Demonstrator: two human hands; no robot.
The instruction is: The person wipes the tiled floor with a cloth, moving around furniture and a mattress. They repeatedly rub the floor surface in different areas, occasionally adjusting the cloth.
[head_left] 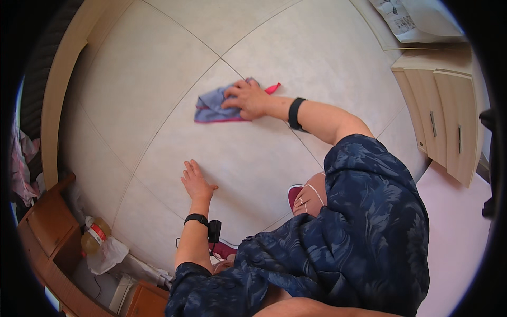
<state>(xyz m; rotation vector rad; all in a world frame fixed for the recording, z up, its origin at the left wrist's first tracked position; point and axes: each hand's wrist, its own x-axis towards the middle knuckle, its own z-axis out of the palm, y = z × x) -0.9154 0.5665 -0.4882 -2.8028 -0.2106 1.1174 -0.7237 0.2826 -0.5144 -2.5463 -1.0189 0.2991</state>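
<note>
A folded grey-blue cloth (pixel 211 104) with a pink-red edge lies on the pale tiled floor (pixel 163 58). My right hand (pixel 247 99) presses down on its right part, fingers bent over the fabric. A red tip of the cloth or its loop (pixel 273 88) sticks out past the wrist side. Off to the lower left, my left hand (pixel 196 182) hovers over or rests on the tiles with its fingers spread, holding nothing; whether it touches the floor I cannot tell. A black band with a small box (pixel 214 230) sits on the left wrist.
At right stands a light wooden cabinet (pixel 441 113) with drawers, a white printed bag (pixel 417 21) above it. A wooden bed frame (pixel 55 116) runs along the left. Lower left are a brown wooden cabinet (pixel 53 227), a bottle of yellowish liquid (pixel 95 238) and a plastic bag (pixel 109 253).
</note>
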